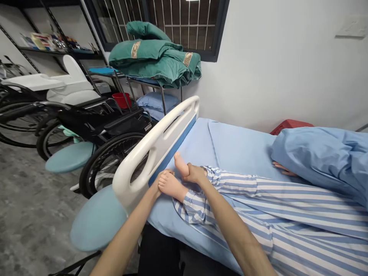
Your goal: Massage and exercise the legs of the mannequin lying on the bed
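Mattress: blue-sheeted mattress (238, 142) runs away from the white footboard (157, 151); your landmark is that footboard.
Striped trousers: blue-and-white trousers (244, 186) on the lying figure's legs, cuffs toward the footboard.
Wheelchair: black wheelchair (83, 124) just past the footboard, on the side away from the mattress.
Blue bedding: rumpled blue bedding (322, 157), well apart from the footboard, over the trousers' upper end; part of the figure's hand shows at its edge.
Green bedding: folded green bedding (155, 57) on a rack behind the footboard's far end.
Stool: round blue-green seat (96, 220) beside the footboard's near end.
Feet: both bare, close to the footboard on its mattress side; near foot (171, 186) toes up, far foot (181, 165) tipped toward the board.
Your left hand: left hand (158, 186) wraps the near foot from its footboard side, fingers mostly hidden.
Your right hand: right hand (196, 174) clasps the far foot at heel and ankle, farther from the footboard than your left; hands apart.
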`<state>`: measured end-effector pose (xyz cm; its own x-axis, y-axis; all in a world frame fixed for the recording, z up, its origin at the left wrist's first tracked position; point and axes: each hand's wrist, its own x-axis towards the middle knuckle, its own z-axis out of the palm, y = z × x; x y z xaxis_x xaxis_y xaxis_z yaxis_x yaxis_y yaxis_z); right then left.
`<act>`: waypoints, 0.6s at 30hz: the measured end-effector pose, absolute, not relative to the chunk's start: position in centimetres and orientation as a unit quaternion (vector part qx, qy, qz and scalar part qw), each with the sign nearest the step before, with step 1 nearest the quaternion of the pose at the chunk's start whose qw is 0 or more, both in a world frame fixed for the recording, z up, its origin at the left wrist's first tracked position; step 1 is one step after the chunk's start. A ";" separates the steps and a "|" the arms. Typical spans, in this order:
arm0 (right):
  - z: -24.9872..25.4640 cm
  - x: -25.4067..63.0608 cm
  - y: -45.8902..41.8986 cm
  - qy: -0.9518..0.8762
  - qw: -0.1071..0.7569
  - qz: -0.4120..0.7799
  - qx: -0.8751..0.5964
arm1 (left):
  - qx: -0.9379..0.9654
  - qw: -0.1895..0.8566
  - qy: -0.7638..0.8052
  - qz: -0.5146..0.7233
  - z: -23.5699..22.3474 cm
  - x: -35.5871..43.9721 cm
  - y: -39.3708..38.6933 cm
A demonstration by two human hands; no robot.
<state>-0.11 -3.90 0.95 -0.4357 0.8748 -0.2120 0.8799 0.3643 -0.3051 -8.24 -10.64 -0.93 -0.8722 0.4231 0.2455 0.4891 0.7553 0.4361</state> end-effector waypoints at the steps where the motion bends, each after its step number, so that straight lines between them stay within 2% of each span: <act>1: 0.7 -0.3 -3.6 0.823 0.018 -0.187 0.537 | -0.235 0.078 -0.934 -0.256 -1.4 -8.3 -10.4; 7: -0.2 -0.3 -3.4 0.823 0.027 -0.173 0.541 | -0.182 0.071 -0.937 -0.288 -2.6 -9.3 -9.5; 12: -0.8 -0.4 -2.9 0.832 0.024 -0.152 0.532 | -0.152 0.021 -0.930 -0.335 -2.3 -9.4 -9.0; 18: -0.3 -0.4 -2.9 0.810 0.027 -0.191 0.554 | -0.148 -0.010 -0.925 -0.350 -1.9 -9.4 -9.1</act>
